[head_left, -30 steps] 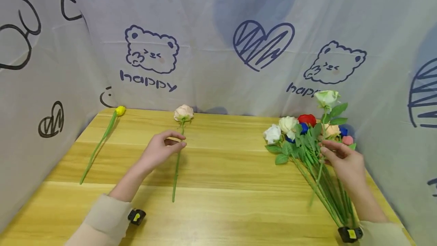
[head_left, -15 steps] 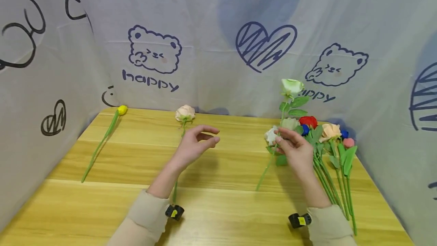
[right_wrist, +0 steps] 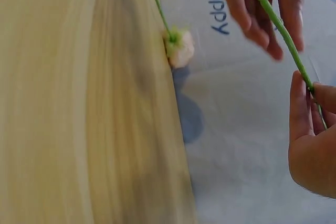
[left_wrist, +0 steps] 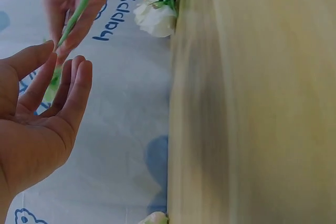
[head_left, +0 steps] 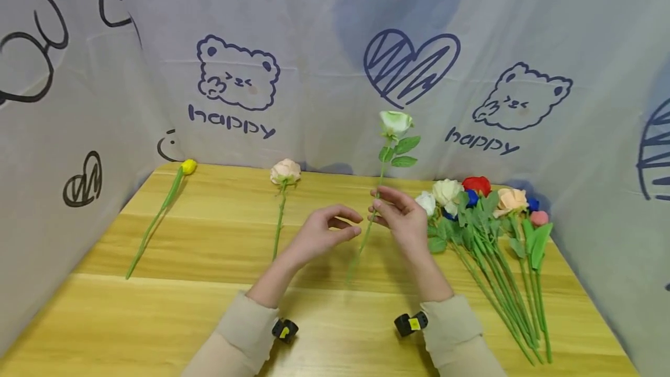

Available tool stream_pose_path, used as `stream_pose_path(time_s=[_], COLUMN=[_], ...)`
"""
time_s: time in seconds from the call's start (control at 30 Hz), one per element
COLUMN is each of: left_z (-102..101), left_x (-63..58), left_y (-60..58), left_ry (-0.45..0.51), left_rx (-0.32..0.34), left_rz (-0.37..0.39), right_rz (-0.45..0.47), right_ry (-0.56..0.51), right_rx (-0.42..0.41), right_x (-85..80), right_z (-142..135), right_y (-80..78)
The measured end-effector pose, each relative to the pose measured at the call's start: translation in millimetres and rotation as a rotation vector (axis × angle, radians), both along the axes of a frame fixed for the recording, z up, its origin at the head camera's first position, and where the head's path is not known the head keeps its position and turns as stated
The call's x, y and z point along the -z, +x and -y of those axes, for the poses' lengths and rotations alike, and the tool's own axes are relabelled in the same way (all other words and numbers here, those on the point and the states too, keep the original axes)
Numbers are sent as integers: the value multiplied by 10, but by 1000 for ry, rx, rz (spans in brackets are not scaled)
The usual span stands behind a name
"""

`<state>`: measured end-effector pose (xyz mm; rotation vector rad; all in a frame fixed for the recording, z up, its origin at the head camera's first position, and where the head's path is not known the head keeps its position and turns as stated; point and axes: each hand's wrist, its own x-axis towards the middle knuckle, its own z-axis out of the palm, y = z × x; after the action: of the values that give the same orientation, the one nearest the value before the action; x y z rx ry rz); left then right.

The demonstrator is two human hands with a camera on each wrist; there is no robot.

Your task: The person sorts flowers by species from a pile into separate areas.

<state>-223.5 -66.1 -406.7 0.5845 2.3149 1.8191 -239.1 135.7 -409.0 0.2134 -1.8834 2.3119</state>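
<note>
My right hand (head_left: 403, 221) pinches the green stem of a pale green-white rose (head_left: 396, 124) between thumb and fingers, holding it up above the middle of the table. The stem (right_wrist: 283, 32) slants down to the left of that hand. Close beside it, my left hand (head_left: 325, 235) holds nothing; its thumb and fingers are parted and loosely bent, just short of the stem. In the left wrist view the left hand (left_wrist: 47, 114) has its fingers spread near the stem. A pale pink rose (head_left: 285, 173) lies on the table behind the left arm, its lower stem hidden.
A yellow tulip (head_left: 188, 167) lies on the wooden table (head_left: 220, 330) at the far left. At the right lies a bunch of flowers (head_left: 487, 226) with red, white, peach and blue heads. A printed cloth (head_left: 324, 74) hangs behind the table.
My right hand has carried the pale green-white rose left from above the bunch to the middle. My left hand has moved right, away from the pink rose and towards the held stem.
</note>
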Motion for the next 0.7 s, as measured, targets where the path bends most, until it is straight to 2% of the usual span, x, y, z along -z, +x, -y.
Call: stream_pose_path(time_s=[0.23, 0.7], left_z=[-64, -72], left_x=[52, 67], left_y=[14, 11], left_ry=[37, 3], left_rx=[48, 42], left_rz=[6, 8], right_rz=[33, 24], right_ry=[17, 31], right_rx=[2, 2], right_x=[2, 77], right_z=[129, 151], right_y=[1, -29])
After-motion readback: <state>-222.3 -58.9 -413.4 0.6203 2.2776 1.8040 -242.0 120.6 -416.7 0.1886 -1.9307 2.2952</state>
